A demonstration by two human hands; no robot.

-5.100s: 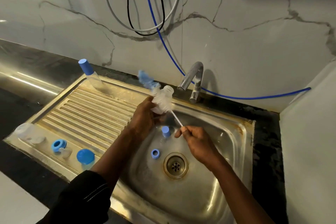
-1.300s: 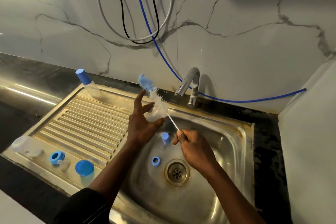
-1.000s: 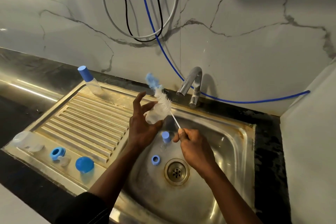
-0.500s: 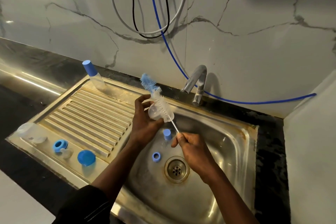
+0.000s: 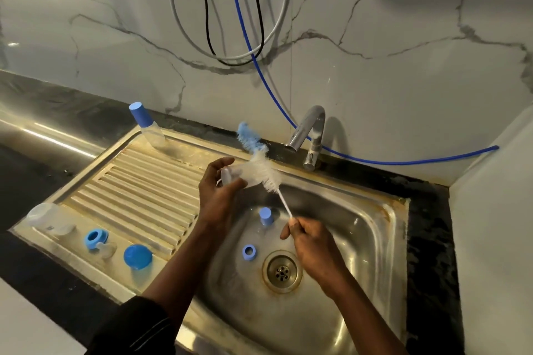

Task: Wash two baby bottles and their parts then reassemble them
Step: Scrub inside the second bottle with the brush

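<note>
My left hand (image 5: pixel 216 196) grips a clear baby bottle (image 5: pixel 240 174) lying sideways over the sink's left rim. My right hand (image 5: pixel 310 242) pinches the thin white handle of a bottle brush (image 5: pixel 264 167), whose white bristles lie against the bottle's outside and whose blue tip points up and away. In the sink basin (image 5: pixel 360 239) sit a blue cap (image 5: pixel 265 216) and a blue ring (image 5: pixel 248 252). On the draining board (image 5: pixel 138 190) lie a clear bottle part (image 5: pixel 47 217), a blue ring with a teat (image 5: pixel 96 241) and a blue dome cap (image 5: pixel 138 256).
A small bottle with a blue cap (image 5: pixel 147 127) stands at the draining board's far corner. The chrome tap (image 5: pixel 310 135) rises behind the basin. A blue hose (image 5: pixel 403 163) and looped cables hang on the marble wall. The drain (image 5: pixel 282 271) is beside my right hand.
The bottle has turned sideways in my left hand, whose fingers have closed round it. The brush keeps rubbing its outside, held by my right hand.
</note>
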